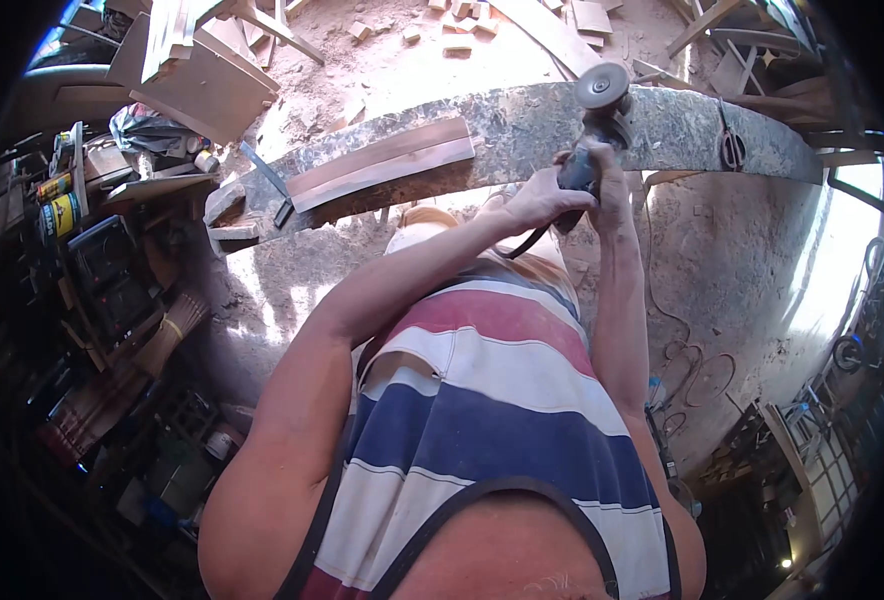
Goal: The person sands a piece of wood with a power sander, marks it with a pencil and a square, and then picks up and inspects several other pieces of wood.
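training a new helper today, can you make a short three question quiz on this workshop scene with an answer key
1. Which tool do the left hand and right hand hold?
A) hand plane
B) angle grinder
C) claw hammer

2. True or false: the try square lies at the left end of the wooden boards on the workbench.

3. Fill in: the grinder's disc end points ___ the person's body.

Key: 1. B; 2. True; 3. away from
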Demonstrator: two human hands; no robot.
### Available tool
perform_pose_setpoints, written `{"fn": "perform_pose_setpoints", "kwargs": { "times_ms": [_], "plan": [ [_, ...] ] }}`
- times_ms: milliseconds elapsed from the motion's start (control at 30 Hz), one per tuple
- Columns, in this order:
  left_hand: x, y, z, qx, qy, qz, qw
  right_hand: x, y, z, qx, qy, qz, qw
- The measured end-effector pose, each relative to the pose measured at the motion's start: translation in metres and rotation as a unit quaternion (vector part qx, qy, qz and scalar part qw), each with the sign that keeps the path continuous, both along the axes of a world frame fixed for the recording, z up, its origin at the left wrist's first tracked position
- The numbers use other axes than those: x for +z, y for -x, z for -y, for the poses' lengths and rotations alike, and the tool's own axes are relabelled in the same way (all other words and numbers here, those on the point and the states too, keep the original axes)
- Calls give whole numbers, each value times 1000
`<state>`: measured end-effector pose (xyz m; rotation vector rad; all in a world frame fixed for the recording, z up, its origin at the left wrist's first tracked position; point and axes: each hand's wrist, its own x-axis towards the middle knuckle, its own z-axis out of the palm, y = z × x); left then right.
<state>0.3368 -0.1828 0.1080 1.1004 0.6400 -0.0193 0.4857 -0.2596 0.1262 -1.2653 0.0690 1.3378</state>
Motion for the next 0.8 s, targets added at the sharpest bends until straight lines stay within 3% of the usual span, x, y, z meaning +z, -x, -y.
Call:
{"fn": "perform_pose_setpoints", "kwargs": {
  "times_ms": [67, 100, 133, 200, 267, 300, 333, 367, 400, 433, 467, 533, 567, 633, 667, 700, 733, 800],
  "plan": [
    [45, -14, -8, 20, -85, -126, 988, 10, 1, -5, 79, 110, 254, 958],
    [4, -21, 4, 41, -227, -185, 955, 3, 3, -6, 72, 106, 276, 953],
    [0, -26, 10, 63, -327, -181, 925, -10, 4, -8, 64, 98, 300, 947],
    [-16, -27, 10, 24, -321, -152, 935, -10, -4, -6, 36, 123, 278, 952],
    [4, -13, -7, -67, -255, -33, 964, -35, -23, -10, -25, 83, 266, 960],
    [-13, -2, -12, -103, -310, 28, 945, -66, -42, -4, -25, 96, 285, 953],
    [-36, 13, -8, -121, -330, -22, 936, -62, -55, 3, 4, 104, 304, 947],
    [-28, 34, -16, -105, -359, -9, 928, -85, -72, 8, -10, 111, 337, 935],
    [-9, 65, -31, -101, -307, -78, 943, -90, -90, 11, 37, 222, 397, 890],
    [18, 98, -45, -61, -228, -135, 962, -118, -111, 23, 34, 207, 461, 862],
    [-32, 150, -44, -1, -319, -185, 929, -131, -130, 25, 29, 207, 455, 866],
    [-27, 249, -38, 156, -283, -330, 887, -133, -153, 30, 12, 249, 524, 814],
    [-32, 298, -32, 173, -297, -431, 834, -125, -161, 19, 27, 234, 512, 826],
    [-50, 413, 5, 195, -322, -525, 764, -105, -176, 25, 44, 224, 489, 842],
    [-54, 460, 30, 259, -312, -496, 768, -116, -183, 27, 25, 208, 514, 832],
    [-65, 504, 51, 231, -263, -591, 727, -113, -185, 26, 23, 199, 517, 832],
    [-45, 520, 74, 320, -105, -564, 754, -110, -182, 24, -5, 200, 529, 824],
    [-20, 529, 114, 395, 50, -603, 691, -100, -189, 23, 63, 276, 501, 818]
  ]
}}
